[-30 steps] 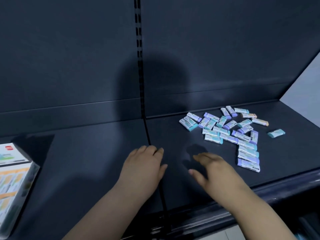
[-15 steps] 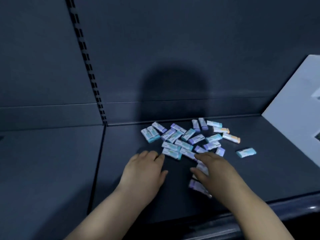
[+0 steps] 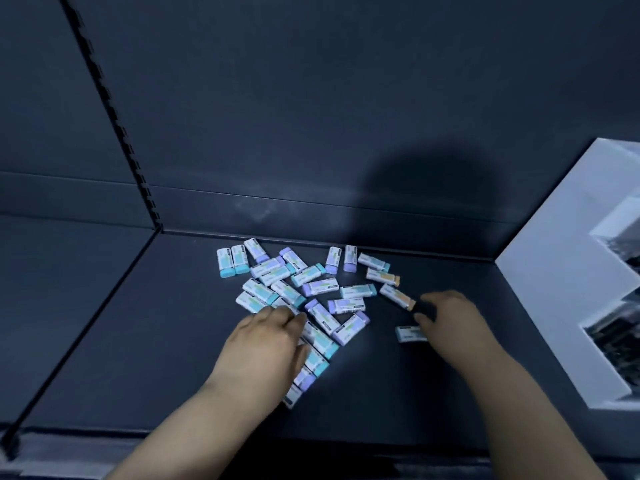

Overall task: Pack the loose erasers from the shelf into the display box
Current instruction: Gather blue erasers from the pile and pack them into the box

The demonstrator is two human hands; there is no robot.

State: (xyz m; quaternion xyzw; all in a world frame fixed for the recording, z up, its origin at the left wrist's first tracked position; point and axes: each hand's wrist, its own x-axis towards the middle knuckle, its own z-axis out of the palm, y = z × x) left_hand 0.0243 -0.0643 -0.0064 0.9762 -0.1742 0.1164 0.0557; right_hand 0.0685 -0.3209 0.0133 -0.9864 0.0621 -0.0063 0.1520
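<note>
Several loose erasers (image 3: 311,289) in white sleeves with teal, purple and orange ends lie scattered on the dark shelf (image 3: 104,341). My left hand (image 3: 266,344) lies palm down on the near left part of the pile, covering a few erasers, fingers together. My right hand (image 3: 450,323) hovers to the right of the pile, fingers curled and apart, next to a single eraser (image 3: 408,333) and an orange-ended eraser (image 3: 396,296). The display box is out of view.
A slotted upright rail (image 3: 114,123) runs down the back panel at the left. A white side panel (image 3: 561,289) bounds the shelf on the right. The shelf's front edge (image 3: 311,441) runs below my forearms.
The view has swung right; the display box at the left has left the frame. My left hand has come onto the pile and my right hand has moved to its right side.
</note>
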